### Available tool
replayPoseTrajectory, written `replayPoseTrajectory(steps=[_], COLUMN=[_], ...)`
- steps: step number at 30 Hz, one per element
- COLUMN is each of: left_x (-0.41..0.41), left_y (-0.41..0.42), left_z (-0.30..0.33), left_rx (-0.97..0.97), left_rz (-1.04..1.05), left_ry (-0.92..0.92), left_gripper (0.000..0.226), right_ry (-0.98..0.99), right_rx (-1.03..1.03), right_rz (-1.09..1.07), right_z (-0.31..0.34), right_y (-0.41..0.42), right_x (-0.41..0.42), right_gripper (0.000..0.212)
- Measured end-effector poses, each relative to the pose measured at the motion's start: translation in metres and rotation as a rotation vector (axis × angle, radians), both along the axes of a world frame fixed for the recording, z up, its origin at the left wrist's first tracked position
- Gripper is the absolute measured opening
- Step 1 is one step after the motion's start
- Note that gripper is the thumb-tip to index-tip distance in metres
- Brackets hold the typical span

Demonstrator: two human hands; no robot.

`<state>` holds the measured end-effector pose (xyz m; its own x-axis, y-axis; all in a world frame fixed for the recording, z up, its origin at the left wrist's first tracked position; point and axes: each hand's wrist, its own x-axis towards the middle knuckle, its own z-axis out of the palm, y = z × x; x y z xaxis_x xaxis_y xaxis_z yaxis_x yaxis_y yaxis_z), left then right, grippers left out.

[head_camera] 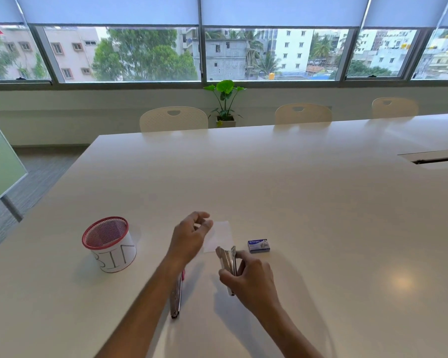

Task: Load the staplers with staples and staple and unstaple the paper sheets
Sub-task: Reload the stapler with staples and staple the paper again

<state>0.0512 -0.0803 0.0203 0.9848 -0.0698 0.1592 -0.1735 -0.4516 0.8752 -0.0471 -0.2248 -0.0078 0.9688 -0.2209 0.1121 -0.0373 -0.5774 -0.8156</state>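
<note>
My right hand point(251, 277) grips a silver stapler point(228, 262) swung open, its parts splayed upward above the table. My left hand point(190, 235) hovers over the table with fingers loosely curled; whether something small is pinched in them is too blurred to tell. A small white paper sheet point(221, 236) lies flat just beyond both hands. A blue staple box point(258, 245) sits to the right of the paper. A second stapler point(177, 295), pink and silver, lies on the table partly hidden under my left forearm.
A red mesh cup point(109, 248) wrapped in paper marked "BIN" stands to the left. The white table point(321, 202) stretches far ahead with a cable slot point(437, 159) at right. Chairs point(173, 118) and a potted plant point(225, 104) stand beyond its far edge.
</note>
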Motion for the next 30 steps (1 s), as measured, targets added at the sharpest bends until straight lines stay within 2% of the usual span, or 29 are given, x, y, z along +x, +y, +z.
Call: replayPoseTrajectory(steps=[5, 9, 14, 16, 21, 26, 30], left_x=[0.031, 0.046, 0.057, 0.059, 0.062, 0.064, 0.065], left_y=[0.012, 0.018, 0.024, 0.026, 0.028, 0.026, 0.028], left_z=[-0.003, -0.016, -0.033, -0.040, -0.048, -0.050, -0.053], left_rx=[0.298, 0.432, 0.634, 0.665, 0.748, 0.792, 0.756], left_rz=[-0.077, -0.160, -0.224, -0.244, -0.275, -0.285, -0.284], left_ry=[-0.009, 0.025, 0.088, 0.103, 0.096, 0.086, 0.076], left_gripper=[0.032, 0.049, 0.075, 0.085, 0.102, 0.102, 0.101], right_ry=[0.046, 0.099, 0.184, 0.189, 0.154, 0.174, 0.185], right_rx=[-0.088, -0.167, -0.262, -0.286, -0.407, -0.471, -0.475], right_rz=[0.052, 0.079, 0.089, 0.088, 0.093, 0.103, 0.113], right_z=[-0.003, -0.008, -0.013, -0.013, -0.020, -0.023, -0.016], right_y=[0.003, 0.003, 0.005, 0.006, 0.010, 0.011, 0.008], right_x=[0.000, 0.000, -0.001, -0.001, -0.003, -0.003, -0.001], right_gripper=[0.040, 0.047, 0.031, 0.026, 0.034, 0.042, 0.059])
